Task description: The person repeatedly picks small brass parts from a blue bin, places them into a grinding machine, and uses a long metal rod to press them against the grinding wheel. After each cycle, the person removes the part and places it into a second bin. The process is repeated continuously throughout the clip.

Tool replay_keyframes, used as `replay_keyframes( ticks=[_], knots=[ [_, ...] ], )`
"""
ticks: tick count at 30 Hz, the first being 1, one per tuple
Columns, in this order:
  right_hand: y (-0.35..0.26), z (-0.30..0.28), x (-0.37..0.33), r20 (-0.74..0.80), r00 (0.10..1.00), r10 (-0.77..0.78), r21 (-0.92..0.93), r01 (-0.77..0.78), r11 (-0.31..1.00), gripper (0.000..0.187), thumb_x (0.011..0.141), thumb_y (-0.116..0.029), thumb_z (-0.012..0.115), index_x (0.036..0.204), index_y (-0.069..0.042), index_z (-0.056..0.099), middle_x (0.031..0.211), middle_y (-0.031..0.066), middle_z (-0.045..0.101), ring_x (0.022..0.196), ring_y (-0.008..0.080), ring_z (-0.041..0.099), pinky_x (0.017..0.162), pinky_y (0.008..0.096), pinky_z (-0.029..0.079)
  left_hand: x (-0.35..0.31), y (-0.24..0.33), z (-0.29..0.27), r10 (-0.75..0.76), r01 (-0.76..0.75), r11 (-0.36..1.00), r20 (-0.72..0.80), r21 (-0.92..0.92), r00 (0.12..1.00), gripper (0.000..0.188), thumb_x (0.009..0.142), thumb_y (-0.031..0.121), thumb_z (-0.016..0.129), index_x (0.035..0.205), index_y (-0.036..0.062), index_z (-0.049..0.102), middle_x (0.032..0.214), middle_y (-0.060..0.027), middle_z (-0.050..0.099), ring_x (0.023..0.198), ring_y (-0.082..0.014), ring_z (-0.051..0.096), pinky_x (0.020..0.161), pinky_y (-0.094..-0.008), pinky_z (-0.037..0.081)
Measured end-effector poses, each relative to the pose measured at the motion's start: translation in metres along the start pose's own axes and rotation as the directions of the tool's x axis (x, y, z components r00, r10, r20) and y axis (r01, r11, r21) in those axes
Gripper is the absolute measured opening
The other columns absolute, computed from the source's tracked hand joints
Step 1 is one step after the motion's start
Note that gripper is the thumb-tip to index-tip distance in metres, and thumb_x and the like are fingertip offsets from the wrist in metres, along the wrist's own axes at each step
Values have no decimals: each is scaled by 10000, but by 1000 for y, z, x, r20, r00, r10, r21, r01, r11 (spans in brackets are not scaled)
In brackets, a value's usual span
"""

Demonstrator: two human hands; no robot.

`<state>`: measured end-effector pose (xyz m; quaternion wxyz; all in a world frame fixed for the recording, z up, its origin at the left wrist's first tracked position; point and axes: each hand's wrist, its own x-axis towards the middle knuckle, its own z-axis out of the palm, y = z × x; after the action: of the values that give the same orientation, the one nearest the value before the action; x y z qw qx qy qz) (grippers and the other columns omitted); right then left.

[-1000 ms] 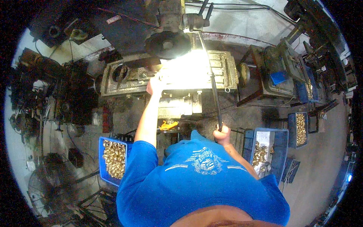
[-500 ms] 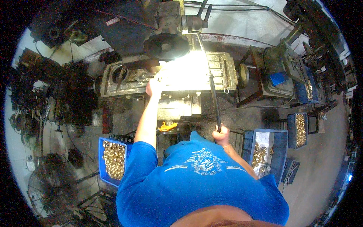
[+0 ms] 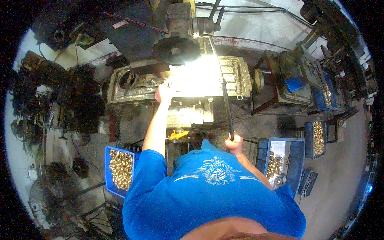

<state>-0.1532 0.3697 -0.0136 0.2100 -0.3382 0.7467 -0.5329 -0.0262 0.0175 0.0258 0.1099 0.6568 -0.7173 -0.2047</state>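
My right hand (image 3: 234,144) is wrapped around the lower end of a long black lever (image 3: 227,108), which slants up to the machine's worktable. My left hand (image 3: 163,93) is closed at the front edge of that metal worktable (image 3: 236,64). Strong glare washes out its fingertips and whatever they grip. Over the table hangs the dark round machine head (image 3: 176,50), with the glaring lit patch just below it. A yellow-orange tool (image 3: 178,135) lies beneath the table, between my forearms.
To my left stands a blue bin (image 3: 121,170) of brass fittings. At my right, a larger blue bin (image 3: 299,160) holds more brass pieces, with a smaller blue crate (image 3: 318,139) beyond it. Another machine stand (image 3: 294,96) is at far right; a fan (image 3: 56,196) stands lower left.
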Motion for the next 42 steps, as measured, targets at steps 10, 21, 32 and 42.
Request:
replay_keyframes(
  ticks=[10,21,32,42],
  knots=[
    [4,0,0,20,1000,20,-8,-19,1000,125,584,-129,521,586,-55,419,539,0,365,493,96,360,442,281,317,0,0,-1,10,-10,1000,-12,8,1000,400,654,519,639,886,193,637,824,-105,648,772,-258,628,668,-379,494],
    [1,0,0,11,1000,1,-38,-1,999,132,619,-132,493,565,-75,387,533,-13,354,491,94,355,434,285,298,2,0,1,-19,18,1000,8,24,1000,410,678,540,603,910,205,638,838,-97,648,777,-257,628,671,-372,498],
    [5,0,1,19,995,-93,-21,94,995,134,594,-86,487,546,-64,364,523,9,340,476,102,333,424,290,275,2,-2,2,48,-48,998,-7,28,999,354,708,522,578,888,221,625,788,-98,640,729,-273,622,629,-388,493],
    [-11,1,1,-8,1000,-25,-35,25,999,114,610,-77,492,564,-58,389,516,6,353,462,102,343,415,289,294,-4,4,-5,22,-21,1000,-24,14,999,344,708,513,579,834,195,619,776,-95,638,718,-272,621,609,-385,487]
  ],
)
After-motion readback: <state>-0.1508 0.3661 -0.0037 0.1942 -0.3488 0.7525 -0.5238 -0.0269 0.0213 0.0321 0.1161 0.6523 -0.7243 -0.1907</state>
